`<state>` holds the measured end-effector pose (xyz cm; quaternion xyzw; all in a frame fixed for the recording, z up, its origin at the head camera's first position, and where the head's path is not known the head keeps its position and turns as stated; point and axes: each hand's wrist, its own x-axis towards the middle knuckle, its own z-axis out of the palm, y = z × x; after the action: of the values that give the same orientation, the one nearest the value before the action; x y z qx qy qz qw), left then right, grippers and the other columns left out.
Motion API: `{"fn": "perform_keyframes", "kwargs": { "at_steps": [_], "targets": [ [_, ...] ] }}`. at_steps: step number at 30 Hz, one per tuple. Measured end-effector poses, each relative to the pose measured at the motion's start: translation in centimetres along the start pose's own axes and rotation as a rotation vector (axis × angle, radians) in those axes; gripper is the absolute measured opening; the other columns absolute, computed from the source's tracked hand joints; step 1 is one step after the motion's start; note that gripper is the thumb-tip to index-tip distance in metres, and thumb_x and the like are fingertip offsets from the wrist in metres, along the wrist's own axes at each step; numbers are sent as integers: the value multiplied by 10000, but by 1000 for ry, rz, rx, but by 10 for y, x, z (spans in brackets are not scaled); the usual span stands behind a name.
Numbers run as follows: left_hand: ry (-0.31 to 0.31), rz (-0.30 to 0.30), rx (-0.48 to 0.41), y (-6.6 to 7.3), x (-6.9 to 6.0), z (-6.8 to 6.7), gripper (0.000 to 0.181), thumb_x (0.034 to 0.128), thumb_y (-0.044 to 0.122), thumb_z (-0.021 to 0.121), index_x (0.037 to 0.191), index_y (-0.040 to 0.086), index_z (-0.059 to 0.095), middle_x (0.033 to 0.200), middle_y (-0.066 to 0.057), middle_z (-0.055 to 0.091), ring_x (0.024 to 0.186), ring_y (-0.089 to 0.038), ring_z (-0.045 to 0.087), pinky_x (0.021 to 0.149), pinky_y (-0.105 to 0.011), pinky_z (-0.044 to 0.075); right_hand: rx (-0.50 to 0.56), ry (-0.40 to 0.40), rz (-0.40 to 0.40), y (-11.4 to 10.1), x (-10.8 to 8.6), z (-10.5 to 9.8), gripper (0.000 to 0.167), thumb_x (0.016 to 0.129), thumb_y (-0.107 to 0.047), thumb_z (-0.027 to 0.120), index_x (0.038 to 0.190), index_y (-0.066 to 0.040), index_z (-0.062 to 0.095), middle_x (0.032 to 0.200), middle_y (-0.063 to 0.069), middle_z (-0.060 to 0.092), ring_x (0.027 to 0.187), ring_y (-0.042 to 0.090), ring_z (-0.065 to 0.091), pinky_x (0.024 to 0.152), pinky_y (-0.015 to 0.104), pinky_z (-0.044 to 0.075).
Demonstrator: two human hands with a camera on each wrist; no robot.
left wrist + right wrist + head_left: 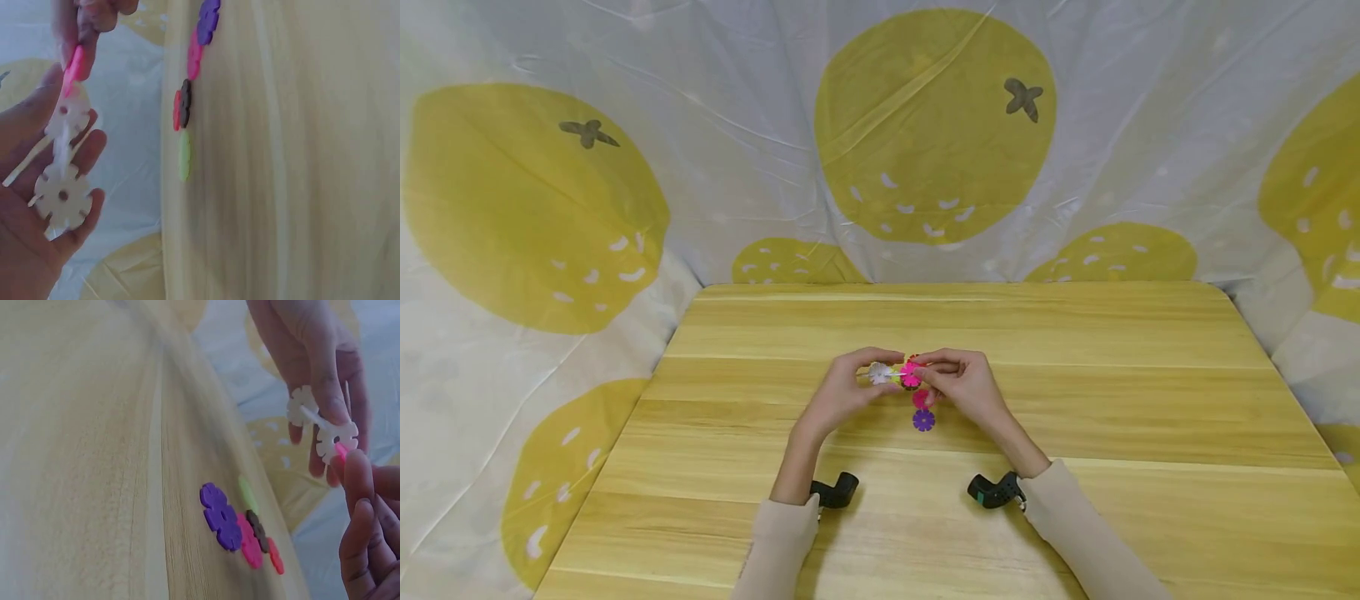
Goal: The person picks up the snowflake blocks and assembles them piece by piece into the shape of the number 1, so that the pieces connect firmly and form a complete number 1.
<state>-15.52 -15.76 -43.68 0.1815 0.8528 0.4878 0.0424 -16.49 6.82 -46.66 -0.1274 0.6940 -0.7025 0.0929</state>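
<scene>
Working above a pale yellow wood-grain tabletop (1112,400), short of its far edge and well in from its left and right edges. Curling the left hand (837,392) around a raised chain of white flower-shaped notched plastic discs (62,155). Pinching in the right hand (968,387), between thumb and fingers, a bright pink notched plastic disc (73,70), edge-on at the chain's end. Already joined, by the look of it: at least three white ones. Seemingly mid-join: the pink one, but cannot tell how firmly slotted. Apparently not yet added: five more such discs, close together on the tabletop, with a purple disc (219,520) farthest from the far edge, then a magenta disc (249,542), a dark brown disc (256,530), a red disc (275,556), and a light green disc (247,492) toward the left edge; cannot tell whether linked
</scene>
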Motion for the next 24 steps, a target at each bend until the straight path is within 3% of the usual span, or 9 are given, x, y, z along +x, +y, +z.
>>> {"fn": "perform_keyframes", "kwargs": {
  "at_steps": [4,8,13,16,24],
  "targets": [
    [29,62,39,3,2,8,367,869,113,835,1227,96,755,1194,-63,770,1161,-247,705,1046,-439,547,33,5,9,-1,0,2,212,961,-114,744,1132,11,751,914,216,786,532,246,656,582,448,613],
    [44,75,26,2,3,11,341,868,72,826,1203,83,766,1156,-79,781,1083,-238,724,978,-429,580,39,9,21,0,1,3,204,971,-111,729,1140,4,745,931,311,752,528,251,655,573,394,599],
    [48,27,20,-2,1,7,316,887,107,821,1198,95,768,1163,-70,778,1099,-230,719,984,-433,579,-36,7,72,0,3,-4,246,997,-174,708,1176,-8,739,1013,294,756,593,260,679,612,357,600],
    [58,-18,12,-5,0,4,313,890,122,825,1198,109,773,1170,-59,777,1120,-224,714,990,-421,578,-86,-16,108,2,4,-11,281,987,-180,724,1198,4,733,1074,251,764,636,180,672,607,288,581],
    [41,-79,-20,-9,-3,-4,335,875,124,840,1205,132,781,1235,-67,762,1184,-260,695,1015,-450,558,-218,-118,163,13,4,-27,264,937,-95,760,1180,10,751,1037,216,763,674,169,660,578,237,540]
  ]
}}
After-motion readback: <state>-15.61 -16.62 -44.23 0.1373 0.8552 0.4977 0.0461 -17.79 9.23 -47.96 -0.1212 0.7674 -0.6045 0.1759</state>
